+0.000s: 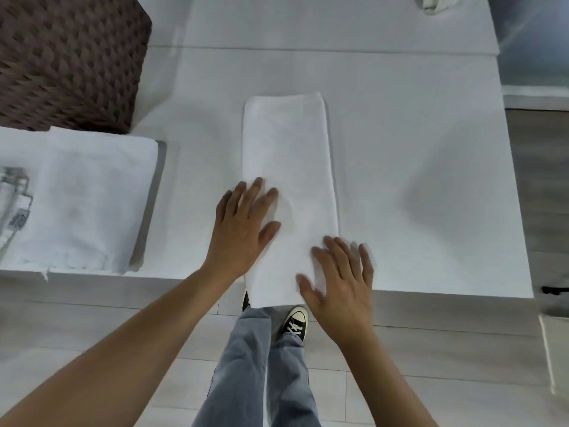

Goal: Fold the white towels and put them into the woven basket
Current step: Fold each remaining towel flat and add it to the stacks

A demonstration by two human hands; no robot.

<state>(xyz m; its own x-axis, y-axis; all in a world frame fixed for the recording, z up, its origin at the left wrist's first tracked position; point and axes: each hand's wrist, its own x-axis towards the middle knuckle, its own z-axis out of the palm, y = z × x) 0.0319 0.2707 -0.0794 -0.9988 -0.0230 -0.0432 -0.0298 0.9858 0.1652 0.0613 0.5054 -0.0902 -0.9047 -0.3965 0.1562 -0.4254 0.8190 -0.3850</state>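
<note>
— Towel [289, 167] position?
— Folded long on the table [415, 124], near end overhanging the edge.
— Hands?
— Both flat, fingers spread: left hand [243, 226] on its left edge, right hand [341, 285] on its near right corner.

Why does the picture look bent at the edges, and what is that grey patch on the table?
Head view: the wide lens curves the table edges; the grey patch right of the towel looks like a soft shadow; the right hand is slightly motion-blurred.

Two hands [243, 223], one basket [67, 57], several towels [289, 180].
</note>
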